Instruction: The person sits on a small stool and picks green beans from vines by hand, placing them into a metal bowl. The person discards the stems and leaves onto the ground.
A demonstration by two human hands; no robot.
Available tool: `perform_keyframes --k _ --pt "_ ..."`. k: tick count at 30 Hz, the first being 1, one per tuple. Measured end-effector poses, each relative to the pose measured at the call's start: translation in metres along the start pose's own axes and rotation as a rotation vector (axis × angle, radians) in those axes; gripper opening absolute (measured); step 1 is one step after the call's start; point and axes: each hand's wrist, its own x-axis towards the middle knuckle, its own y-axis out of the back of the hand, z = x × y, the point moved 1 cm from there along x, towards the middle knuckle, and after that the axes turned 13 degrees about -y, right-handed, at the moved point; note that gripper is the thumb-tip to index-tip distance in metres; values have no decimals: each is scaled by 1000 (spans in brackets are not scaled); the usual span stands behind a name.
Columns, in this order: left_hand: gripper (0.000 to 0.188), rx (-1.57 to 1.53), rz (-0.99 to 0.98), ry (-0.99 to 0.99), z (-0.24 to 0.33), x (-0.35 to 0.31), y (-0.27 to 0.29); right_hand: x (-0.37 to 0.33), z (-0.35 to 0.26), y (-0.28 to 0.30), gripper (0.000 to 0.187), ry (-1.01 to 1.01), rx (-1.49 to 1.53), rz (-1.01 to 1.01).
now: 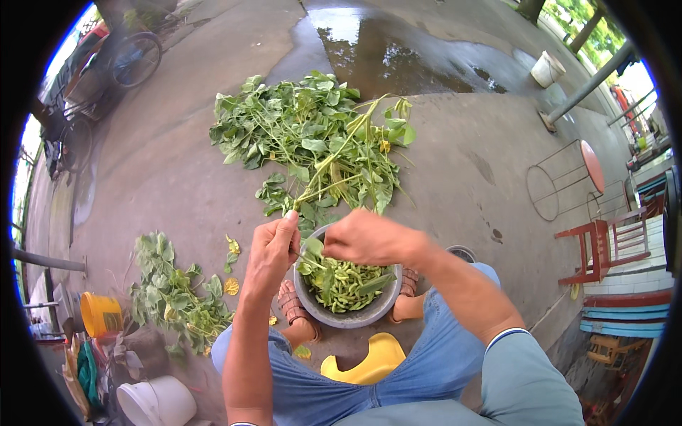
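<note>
My left hand (271, 247) is closed round the stem of a bean plant (329, 165), thumb on top. The plant stretches away from me, leaves and pods at its far end. My right hand (366, 238), slightly blurred, hangs over the far rim of a grey basin (347, 323) with its fingers curled together. What those fingers pinch is hidden. Inside the basin lie many green bean pods (349, 290). A few leaves (320, 270) hang below my hands over the pods. The basin stands on the ground between my sandalled feet.
Beyond the basin spreads a large heap of leafy bean plants (284, 124). A smaller heap (174, 298) lies to the left. Below me is a yellow stool (373, 358). White bucket (158, 401) and yellow bucket (99, 314) stand lower left; a round stool (592, 167) lies tipped at right.
</note>
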Motion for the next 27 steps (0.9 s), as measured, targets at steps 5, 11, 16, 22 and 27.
perform_keyframes --k 5,11,16,22,27 --pt "52 -79 10 -3 -3 4 4 -14 7 63 26 -28 175 978" --pt "49 -334 -112 -11 -8 9 -6 18 55 31 32 -245 981 93" --pt "49 -444 -95 12 -7 10 -3 -3 63 63 41 -217 789 -74" --pt "49 -633 -167 36 -8 9 -7 9 74 56 49 -10 1428 -221" --pt "49 -627 -189 36 -11 8 -4 4 48 64 68 34 1210 -157"
